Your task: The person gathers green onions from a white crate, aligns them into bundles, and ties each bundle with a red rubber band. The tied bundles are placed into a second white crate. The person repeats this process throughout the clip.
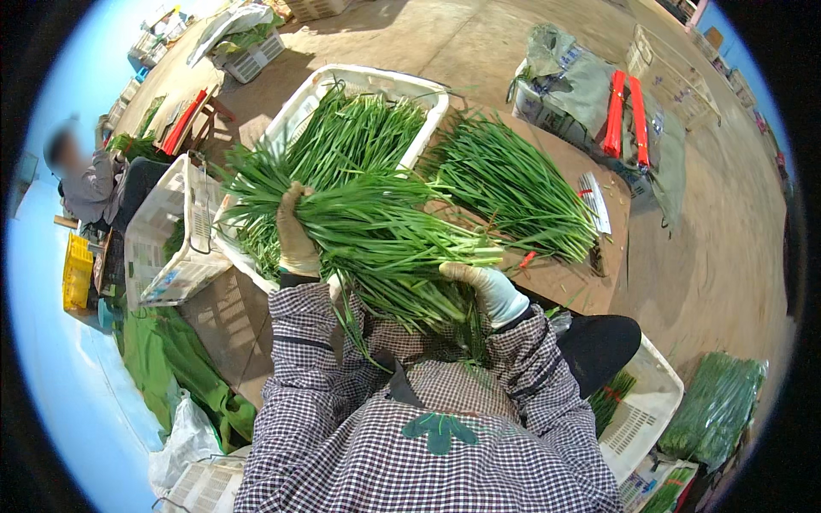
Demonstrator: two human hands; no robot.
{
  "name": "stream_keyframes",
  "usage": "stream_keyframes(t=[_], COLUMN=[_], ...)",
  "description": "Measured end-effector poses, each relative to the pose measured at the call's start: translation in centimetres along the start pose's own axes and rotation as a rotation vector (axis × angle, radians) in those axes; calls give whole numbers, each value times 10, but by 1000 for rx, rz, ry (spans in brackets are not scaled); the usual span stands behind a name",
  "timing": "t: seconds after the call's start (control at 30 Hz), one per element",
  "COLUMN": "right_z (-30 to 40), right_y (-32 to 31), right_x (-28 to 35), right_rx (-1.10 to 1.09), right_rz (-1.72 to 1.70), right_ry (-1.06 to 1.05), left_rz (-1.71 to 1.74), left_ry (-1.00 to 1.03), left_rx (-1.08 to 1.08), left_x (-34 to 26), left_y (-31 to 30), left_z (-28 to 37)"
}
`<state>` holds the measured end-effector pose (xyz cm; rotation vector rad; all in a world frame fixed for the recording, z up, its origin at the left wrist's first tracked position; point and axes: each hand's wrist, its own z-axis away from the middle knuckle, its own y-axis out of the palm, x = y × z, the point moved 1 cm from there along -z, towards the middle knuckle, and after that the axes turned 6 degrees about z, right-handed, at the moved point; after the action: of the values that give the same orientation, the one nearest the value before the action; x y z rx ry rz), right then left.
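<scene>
A large loose bunch of garlic chives (385, 224) lies across both of my gloved hands, above my lap. My left hand (295, 234) grips the bunch near its leafy end, thumb over the top. At the pale stem ends, my right hand (490, 288) holds the lower right side, its fingers hidden beneath the leaves. Just beyond, a white plastic crate (439, 106) holds more cut chives (365, 131). To the right, a pile of chives (507, 179) rests on a brown board (603, 269), beside a knife with a broad blade (596, 202).
Red tie strips (625, 118) lie on a covered crate (577, 70) at the far right. Another white crate (173, 237) stands at left, near a seated person (90, 173). Green cloth (173, 365) covers the floor there. Bagged chives (715, 410) sit at lower right.
</scene>
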<state>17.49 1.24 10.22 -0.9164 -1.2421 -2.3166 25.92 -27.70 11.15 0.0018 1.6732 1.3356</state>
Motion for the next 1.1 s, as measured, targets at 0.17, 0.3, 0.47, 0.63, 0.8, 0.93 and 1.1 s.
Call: stream_keyframes(t=[0.17,0.3,0.47,0.63,0.8,0.93,1.1], right_z=[-1,1,-7,11,52,99,67], right_y=[-12,-14,-33,-10,13,-18,-38], right_x=[-29,-40,-68,-50,-28,-24,-12], right_rx=[196,101,222,214,667,625,68], right_rz=[311,47,-101,-377,-14,43,45], right_ry=[-496,-291,-263,-205,-314,-381,-331], left_rz=[-49,11,-48,-74,-225,-159,56], left_ry=[15,-146,-186,-147,123,82,41], left_rx=[-168,-117,-179,-175,-250,-215,-121], left_x=[-17,-5,5,14,10,-14,-19], left_y=[-5,-11,-23,-13,-61,-71,-94], left_z=[0,4,-12,-6,-25,-21,-25])
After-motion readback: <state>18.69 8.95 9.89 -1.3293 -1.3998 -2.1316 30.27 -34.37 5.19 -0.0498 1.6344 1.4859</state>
